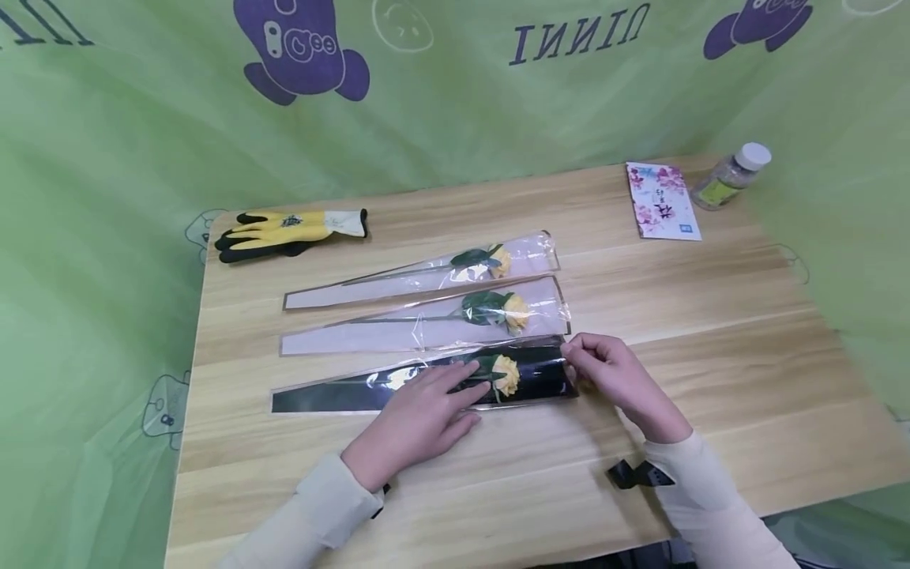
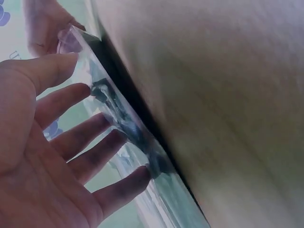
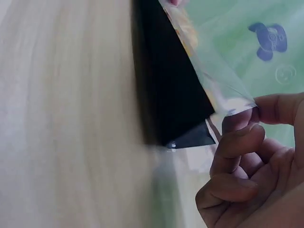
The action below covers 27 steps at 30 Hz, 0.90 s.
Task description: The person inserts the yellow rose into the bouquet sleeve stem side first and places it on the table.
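Note:
A clear flower sleeve with a black backing (image 1: 540, 381) lies nearest the person, holding a yellow flower (image 1: 506, 374) with green leaves and stem. Spread over its middle, the left hand (image 1: 430, 407) touches the film with straight fingers, as the left wrist view also shows. At the wide right end, the right hand (image 1: 604, 367) pinches the film's edge between thumb and forefinger. In the right wrist view that clear film (image 3: 228, 90) is lifted away from the black backing (image 3: 175, 85). Two white-backed sleeves (image 1: 355, 336), each with a yellow flower, lie just behind.
Yellow and black work gloves (image 1: 291, 229) lie at the table's back left. A floral-printed card (image 1: 663, 201) and a clear bottle with a white cap (image 1: 731, 175) sit at the back right. Green printed cloth (image 1: 455, 103) hangs around the wooden table (image 1: 746, 356).

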{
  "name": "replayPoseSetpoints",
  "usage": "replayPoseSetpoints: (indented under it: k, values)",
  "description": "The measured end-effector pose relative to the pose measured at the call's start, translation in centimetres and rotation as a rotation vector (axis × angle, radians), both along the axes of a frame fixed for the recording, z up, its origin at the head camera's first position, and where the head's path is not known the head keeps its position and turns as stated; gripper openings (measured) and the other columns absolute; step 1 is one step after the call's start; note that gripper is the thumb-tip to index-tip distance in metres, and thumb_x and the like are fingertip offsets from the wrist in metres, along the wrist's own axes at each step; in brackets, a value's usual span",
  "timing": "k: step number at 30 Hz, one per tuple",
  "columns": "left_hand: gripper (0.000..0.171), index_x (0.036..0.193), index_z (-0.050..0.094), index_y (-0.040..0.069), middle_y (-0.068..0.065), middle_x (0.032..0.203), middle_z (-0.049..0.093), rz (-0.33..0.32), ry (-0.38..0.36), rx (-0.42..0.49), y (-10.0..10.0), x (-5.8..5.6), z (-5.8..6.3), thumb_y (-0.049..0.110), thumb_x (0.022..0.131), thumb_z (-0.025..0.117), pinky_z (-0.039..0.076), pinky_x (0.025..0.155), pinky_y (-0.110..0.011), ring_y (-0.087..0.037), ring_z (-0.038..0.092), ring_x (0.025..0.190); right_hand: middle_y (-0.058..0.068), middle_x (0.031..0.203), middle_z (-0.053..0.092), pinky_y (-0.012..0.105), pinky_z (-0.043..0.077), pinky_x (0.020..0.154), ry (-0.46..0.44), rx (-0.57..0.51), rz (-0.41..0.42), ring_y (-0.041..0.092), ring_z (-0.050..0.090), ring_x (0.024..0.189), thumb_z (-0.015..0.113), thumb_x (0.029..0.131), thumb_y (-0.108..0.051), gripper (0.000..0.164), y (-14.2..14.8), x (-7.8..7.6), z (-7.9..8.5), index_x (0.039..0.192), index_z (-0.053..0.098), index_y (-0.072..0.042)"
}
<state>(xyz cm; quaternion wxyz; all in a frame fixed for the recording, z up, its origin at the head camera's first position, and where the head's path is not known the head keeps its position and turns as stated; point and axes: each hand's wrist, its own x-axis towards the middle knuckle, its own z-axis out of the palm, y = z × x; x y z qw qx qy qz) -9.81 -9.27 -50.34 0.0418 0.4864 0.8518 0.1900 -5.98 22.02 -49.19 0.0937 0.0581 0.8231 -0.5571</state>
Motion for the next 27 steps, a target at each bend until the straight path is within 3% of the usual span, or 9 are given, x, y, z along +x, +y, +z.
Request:
replayPoseSetpoints:
  k: [2, 8, 11, 16, 19, 24, 27]
  values:
    - [0.046, 0.143, 0.06, 0.017, -0.01, 0.153, 0.048, -0.009, 0.007, 0.014, 0.0, 0.2, -0.1, 0.037, 0.102, 0.062, 0.04, 0.114, -0.047, -0.031, 0.048, 0.137, 0.013, 0.07, 0.057, 0.03, 0.044, 0.051, -0.049, -0.103, -0.002, 0.027, 0.051, 0.06, 0.057, 0.106, -0.019, 0.033, 0.3, 0.1, -0.1, 0.085, 0.058, 0.005]
    - [0.049, 0.145, 0.057, 0.015, -0.009, 0.152, 0.049, 0.008, -0.003, 0.007, -0.7, 0.9, -0.3, 0.038, 0.102, 0.062, 0.041, 0.112, -0.051, -0.029, 0.047, 0.137, 0.005, 0.063, 0.049, 0.025, 0.048, 0.061, -0.103, -0.286, 0.024, 0.019, 0.053, 0.066, 0.052, 0.107, -0.02, 0.042, 0.7, 0.2, -0.3, 0.079, 0.045, 0.009]
    - [0.05, 0.146, 0.057, 0.015, -0.009, 0.152, 0.048, 0.028, -0.011, -0.004, -1.4, 1.2, -0.3, 0.038, 0.101, 0.062, 0.04, 0.113, -0.051, -0.029, 0.046, 0.138, 0.005, 0.067, 0.052, 0.025, 0.048, 0.061, -0.117, -0.301, 0.027, 0.019, 0.054, 0.067, 0.052, 0.107, -0.021, 0.043, 0.4, 0.2, -0.6, 0.079, 0.045, 0.01]
    - [0.058, 0.15, 0.05, 0.012, -0.011, 0.152, 0.048, 0.075, -0.008, 0.03, -2.9, 2.3, -0.8, 0.039, 0.101, 0.064, 0.038, 0.115, -0.05, -0.03, 0.047, 0.137, 0.013, 0.07, 0.058, 0.031, 0.051, 0.062, -0.134, -0.14, 0.088, 0.027, 0.058, 0.068, 0.056, 0.106, -0.023, 0.038, -0.3, 0.2, -0.7, 0.082, 0.054, 0.006]
    - [0.059, 0.15, 0.05, 0.011, -0.012, 0.151, 0.049, 0.109, 0.001, 0.087, -3.5, 2.7, -0.8, 0.037, 0.1, 0.065, 0.039, 0.114, -0.05, -0.031, 0.049, 0.135, 0.012, 0.071, 0.06, 0.033, 0.048, 0.057, -0.105, 0.027, 0.133, 0.027, 0.054, 0.065, 0.058, 0.105, -0.029, 0.033, -0.3, 0.1, 0.1, 0.088, 0.063, -0.001]
    - [0.057, 0.148, 0.052, 0.009, -0.013, 0.15, 0.05, 0.114, 0.03, 0.141, -3.7, 2.0, -0.4, 0.036, 0.1, 0.065, 0.039, 0.115, -0.049, -0.031, 0.048, 0.136, 0.006, 0.082, 0.063, 0.03, 0.051, 0.06, 0.022, 0.319, 0.104, 0.022, 0.056, 0.072, 0.062, 0.102, -0.039, 0.029, 0.4, 0.5, 2.2, 0.105, 0.069, -0.011]
    - [0.056, 0.148, 0.052, 0.009, -0.013, 0.151, 0.049, 0.092, 0.028, 0.133, -3.4, 1.3, -0.2, 0.037, 0.102, 0.063, 0.036, 0.116, -0.05, -0.032, 0.045, 0.138, 0.006, 0.085, 0.065, 0.028, 0.051, 0.059, 0.077, 0.369, 0.042, 0.021, 0.058, 0.075, 0.063, 0.102, -0.038, 0.029, 0.9, 1.3, 3.1, 0.11, 0.069, -0.01]
